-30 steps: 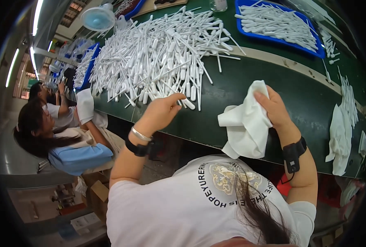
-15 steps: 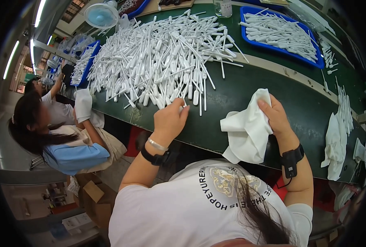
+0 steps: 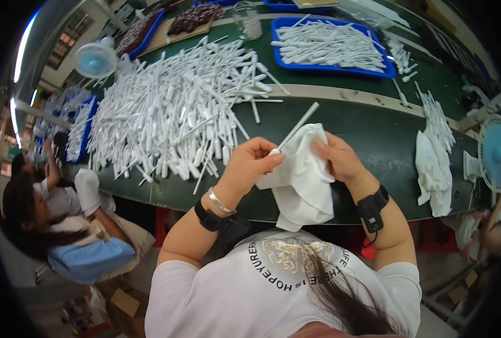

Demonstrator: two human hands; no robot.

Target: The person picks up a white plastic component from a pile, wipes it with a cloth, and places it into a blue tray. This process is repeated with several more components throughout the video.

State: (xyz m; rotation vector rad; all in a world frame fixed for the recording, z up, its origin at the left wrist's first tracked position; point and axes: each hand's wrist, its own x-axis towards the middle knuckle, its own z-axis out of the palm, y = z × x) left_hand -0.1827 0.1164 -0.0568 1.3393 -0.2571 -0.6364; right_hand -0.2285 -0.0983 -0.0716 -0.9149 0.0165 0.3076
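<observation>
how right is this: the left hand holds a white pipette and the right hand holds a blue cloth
Not quite: the cloth in the right hand is white, not blue, as the head view shows. The left hand holds a white pipette.

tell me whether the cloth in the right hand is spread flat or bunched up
Bunched up: the white cloth hangs in loose, creased folds from the right hand.

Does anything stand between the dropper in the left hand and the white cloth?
Nothing visible does: the left hand pinches the dropper close beside the white cloth, which the right hand holds; whether dropper and cloth touch is unclear.
</observation>
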